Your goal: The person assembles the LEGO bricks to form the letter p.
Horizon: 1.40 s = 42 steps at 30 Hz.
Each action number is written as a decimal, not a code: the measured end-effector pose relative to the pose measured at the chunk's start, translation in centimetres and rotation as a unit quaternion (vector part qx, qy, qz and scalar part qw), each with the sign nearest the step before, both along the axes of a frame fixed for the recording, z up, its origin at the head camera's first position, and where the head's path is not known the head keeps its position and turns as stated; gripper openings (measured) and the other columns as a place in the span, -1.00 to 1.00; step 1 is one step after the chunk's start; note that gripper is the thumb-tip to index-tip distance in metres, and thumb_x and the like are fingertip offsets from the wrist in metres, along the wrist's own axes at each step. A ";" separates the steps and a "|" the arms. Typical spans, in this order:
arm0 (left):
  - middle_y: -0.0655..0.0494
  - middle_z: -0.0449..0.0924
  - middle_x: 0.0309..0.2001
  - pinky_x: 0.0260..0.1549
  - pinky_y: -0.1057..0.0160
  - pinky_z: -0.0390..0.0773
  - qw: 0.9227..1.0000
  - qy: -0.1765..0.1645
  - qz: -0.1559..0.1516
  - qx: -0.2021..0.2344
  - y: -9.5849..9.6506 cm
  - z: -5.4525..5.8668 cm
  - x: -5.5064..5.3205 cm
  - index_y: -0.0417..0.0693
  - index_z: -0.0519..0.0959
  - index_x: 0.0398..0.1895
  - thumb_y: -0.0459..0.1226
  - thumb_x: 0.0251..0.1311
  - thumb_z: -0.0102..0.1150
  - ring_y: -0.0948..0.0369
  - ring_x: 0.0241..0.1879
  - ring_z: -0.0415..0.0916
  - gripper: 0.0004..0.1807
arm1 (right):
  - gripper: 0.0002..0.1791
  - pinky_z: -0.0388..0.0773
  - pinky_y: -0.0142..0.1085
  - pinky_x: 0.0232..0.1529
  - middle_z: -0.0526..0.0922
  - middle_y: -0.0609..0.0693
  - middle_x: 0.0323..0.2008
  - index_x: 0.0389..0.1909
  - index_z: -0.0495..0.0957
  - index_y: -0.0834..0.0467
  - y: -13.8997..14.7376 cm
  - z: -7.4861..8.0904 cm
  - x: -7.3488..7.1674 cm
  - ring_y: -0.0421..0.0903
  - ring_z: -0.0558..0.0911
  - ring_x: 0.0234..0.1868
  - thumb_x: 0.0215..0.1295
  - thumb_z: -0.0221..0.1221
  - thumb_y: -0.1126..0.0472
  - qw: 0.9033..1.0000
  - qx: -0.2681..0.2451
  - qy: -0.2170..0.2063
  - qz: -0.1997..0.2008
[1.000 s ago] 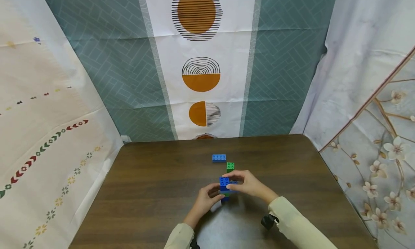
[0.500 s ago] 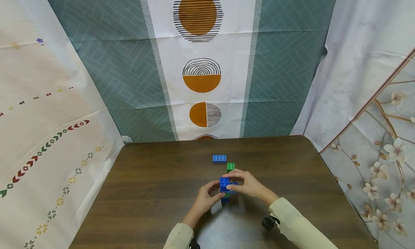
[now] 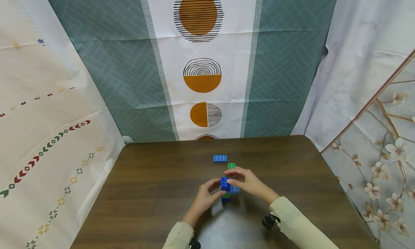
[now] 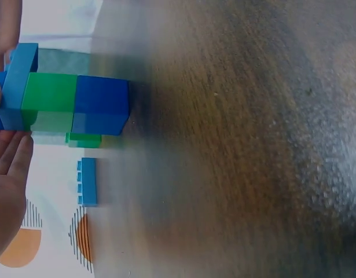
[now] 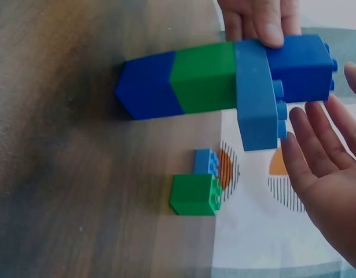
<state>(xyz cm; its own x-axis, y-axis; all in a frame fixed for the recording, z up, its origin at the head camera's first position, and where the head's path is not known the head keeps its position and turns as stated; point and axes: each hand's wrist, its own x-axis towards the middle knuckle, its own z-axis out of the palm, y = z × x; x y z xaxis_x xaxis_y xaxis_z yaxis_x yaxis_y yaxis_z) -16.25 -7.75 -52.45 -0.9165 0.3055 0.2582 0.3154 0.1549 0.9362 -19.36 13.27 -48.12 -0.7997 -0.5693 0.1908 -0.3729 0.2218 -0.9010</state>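
A stack of toy building bricks stands upright between the two hands. Its lowest brick (image 5: 149, 87) is dark blue, with a green brick (image 5: 204, 78) above it. A longer light blue brick (image 5: 254, 95) lies across that and overhangs to the right. On top, at its left end, sits a dark blue brick (image 5: 299, 66). The left hand (image 3: 204, 200) holds the stack from the left, thumb near the seam below the top brick. The right hand (image 3: 248, 182) has its fingers beside the top brick and overhang; its thumb stands just off the studs in the right wrist view.
Behind the stack, a separate green brick (image 3: 231, 165) rests on the brown table (image 3: 155, 191). Farther back lies a loose light blue brick (image 3: 220, 158). Patterned cloths (image 3: 275, 69) hang beyond the table's back and side edges.
The right thumb has lifted from the front of the top brick to its upper edge, uncovering more of the light blue overhang. The left hand keeps its hold on the stack.
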 end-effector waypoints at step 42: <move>-0.39 0.54 0.00 0.07 -0.10 0.49 0.999 -0.036 -0.005 0.028 -0.2 -0.5 0.0 -0.47 0.50 0.04 -0.51 0.13 0.26 -0.24 0.05 0.49 -0.62 | -0.58 0.58 -0.05 0.04 0.60 0.21 0.03 0.08 0.55 0.30 0.7 -9.3 -8.5 0.13 0.58 0.02 0.17 0.32 0.36 0.980 0.038 -0.089 -0.172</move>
<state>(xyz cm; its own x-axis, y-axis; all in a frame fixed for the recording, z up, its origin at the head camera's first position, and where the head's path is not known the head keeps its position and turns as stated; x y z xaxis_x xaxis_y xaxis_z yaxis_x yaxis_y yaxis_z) -16.29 -7.91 -52.95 -0.9298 0.3027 0.2093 0.2492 0.0995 0.9633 -27.83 13.98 -57.45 -0.9638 -0.2667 -0.0010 -0.1030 0.3759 -0.9209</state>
